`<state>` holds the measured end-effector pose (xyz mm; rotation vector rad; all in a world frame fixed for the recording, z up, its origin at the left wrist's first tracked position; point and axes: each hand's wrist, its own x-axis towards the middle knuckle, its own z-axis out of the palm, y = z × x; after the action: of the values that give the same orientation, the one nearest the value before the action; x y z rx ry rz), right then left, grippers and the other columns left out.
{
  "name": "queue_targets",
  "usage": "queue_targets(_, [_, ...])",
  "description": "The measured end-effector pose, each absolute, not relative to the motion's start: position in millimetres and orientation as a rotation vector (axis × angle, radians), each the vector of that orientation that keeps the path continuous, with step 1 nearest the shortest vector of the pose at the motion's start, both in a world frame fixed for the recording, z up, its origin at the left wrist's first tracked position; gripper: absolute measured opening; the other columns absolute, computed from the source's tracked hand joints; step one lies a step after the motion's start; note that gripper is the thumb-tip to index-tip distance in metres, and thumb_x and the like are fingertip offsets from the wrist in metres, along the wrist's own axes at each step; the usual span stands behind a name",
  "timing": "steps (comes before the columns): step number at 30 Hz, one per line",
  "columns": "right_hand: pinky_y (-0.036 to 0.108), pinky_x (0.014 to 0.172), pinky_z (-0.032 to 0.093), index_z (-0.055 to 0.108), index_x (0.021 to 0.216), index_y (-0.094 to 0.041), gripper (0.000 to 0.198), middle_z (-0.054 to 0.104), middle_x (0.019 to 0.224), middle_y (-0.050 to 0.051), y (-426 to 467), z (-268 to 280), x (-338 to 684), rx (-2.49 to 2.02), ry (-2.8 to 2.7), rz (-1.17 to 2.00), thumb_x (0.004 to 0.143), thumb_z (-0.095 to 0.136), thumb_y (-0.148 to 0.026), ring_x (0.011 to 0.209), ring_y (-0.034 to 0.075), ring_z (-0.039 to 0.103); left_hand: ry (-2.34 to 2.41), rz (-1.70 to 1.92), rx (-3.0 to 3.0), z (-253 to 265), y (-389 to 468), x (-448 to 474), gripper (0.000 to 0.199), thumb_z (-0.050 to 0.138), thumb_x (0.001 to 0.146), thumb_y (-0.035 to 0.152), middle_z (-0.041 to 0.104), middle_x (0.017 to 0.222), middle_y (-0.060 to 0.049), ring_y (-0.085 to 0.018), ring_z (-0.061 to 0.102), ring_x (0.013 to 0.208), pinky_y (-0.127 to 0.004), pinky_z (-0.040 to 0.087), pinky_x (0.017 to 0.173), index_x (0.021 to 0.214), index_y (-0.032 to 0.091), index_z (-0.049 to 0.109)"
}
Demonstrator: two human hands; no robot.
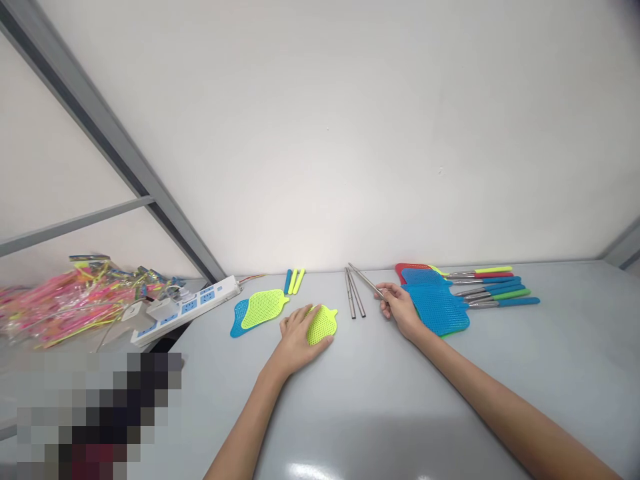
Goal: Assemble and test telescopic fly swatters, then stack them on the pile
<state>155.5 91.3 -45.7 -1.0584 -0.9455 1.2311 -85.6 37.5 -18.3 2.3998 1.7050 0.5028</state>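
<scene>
My left hand (296,337) rests on the grey table (380,400) and grips a yellow-green mesh swatter head (323,323). My right hand (399,307) pinches a thin metal rod (366,280) that slants up and to the left. Two more metal rods (354,301) lie side by side on the table between my hands. To the left lie a yellow-green head on top of a blue head (260,310). Three short handle grips, one blue and two yellow (295,281), lie near the wall.
A stack of finished swatters (453,297) with coloured handles lies to the right of my right hand. A white and blue power strip (187,308) lies at the table's left edge. Bagged pink and yellow parts (65,300) pile at far left.
</scene>
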Motion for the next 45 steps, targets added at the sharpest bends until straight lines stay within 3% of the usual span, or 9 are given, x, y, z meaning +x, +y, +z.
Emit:
queue_targets(18, [0.016,0.031,0.015,0.052,0.078,-0.016,0.022,0.057,0.064,0.002,88.1,-39.2,154.2,-1.040,-0.944,1.292,0.062,0.051,-0.031,0.032,0.002,0.031,1.739,0.513,2.449,-14.2,38.8,-81.9,0.053,0.044,0.072,0.050,0.042,0.122,-0.004,-0.023,0.033,0.112,-0.040,0.019,0.090,0.119,0.030,0.035])
queue_targets(29, [0.016,0.033,0.020,0.055,0.078,-0.016,0.026,0.058,0.066,0.002,85.9,-35.0,159.7,-0.908,-0.972,1.393,0.058,0.061,-0.031,0.040,0.004,0.035,1.736,0.497,2.442,-12.4,37.4,-80.0,0.052,0.044,0.072,0.049,0.041,0.120,-0.004,-0.023,0.033,0.112,-0.040,0.020,0.090,0.120,0.030,0.035])
queue_targets(36, [0.017,0.035,0.024,0.051,0.090,-0.018,0.033,0.059,0.066,0.002,85.6,-32.0,164.0,-0.836,-0.875,1.434,0.060,0.062,-0.028,0.041,0.005,0.036,1.741,0.482,2.472,-14.2,37.0,-79.1,0.055,0.045,0.071,0.050,0.039,0.120,-0.006,-0.024,0.030,0.112,-0.040,0.021,0.089,0.122,0.031,0.034])
queue_targets(45, [0.018,0.040,0.030,0.052,0.086,-0.018,0.032,0.051,0.057,-0.004,87.9,-35.5,166.0,-0.742,-0.759,1.493,0.057,0.065,-0.022,0.046,0.005,0.038,1.724,0.461,2.477,-13.4,36.2,-79.4,0.060,0.046,0.070,0.050,0.038,0.119,-0.006,-0.025,0.030,0.111,-0.040,0.022,0.088,0.124,0.032,0.029])
